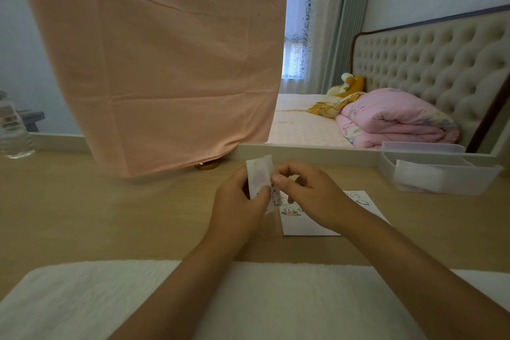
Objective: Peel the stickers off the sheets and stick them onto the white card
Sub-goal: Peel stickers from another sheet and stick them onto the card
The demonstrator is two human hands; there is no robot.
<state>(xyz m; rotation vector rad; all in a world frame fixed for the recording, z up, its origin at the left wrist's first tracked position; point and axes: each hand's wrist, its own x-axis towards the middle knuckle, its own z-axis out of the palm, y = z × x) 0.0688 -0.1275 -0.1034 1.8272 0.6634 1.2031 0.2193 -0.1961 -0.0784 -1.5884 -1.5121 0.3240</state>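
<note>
A small sticker sheet (259,174) is held upright above the wooden desk (110,215). My left hand (240,201) grips its lower left part. My right hand (306,196) pinches the sheet's right edge with thumb and forefinger, where a sticker with a dark outline (275,197) hangs partly free. The white card (303,225) lies flat on the desk under my right hand, with several small cartoon stickers on its upper part. My right hand and wrist hide the card's middle.
A clear plastic box (438,171) with white paper inside stands at the back right. A pink cloth (165,63) hangs over a mirror behind the desk. A clear bottle (13,132) stands far left. A white fluffy mat (82,298) covers the desk's front edge.
</note>
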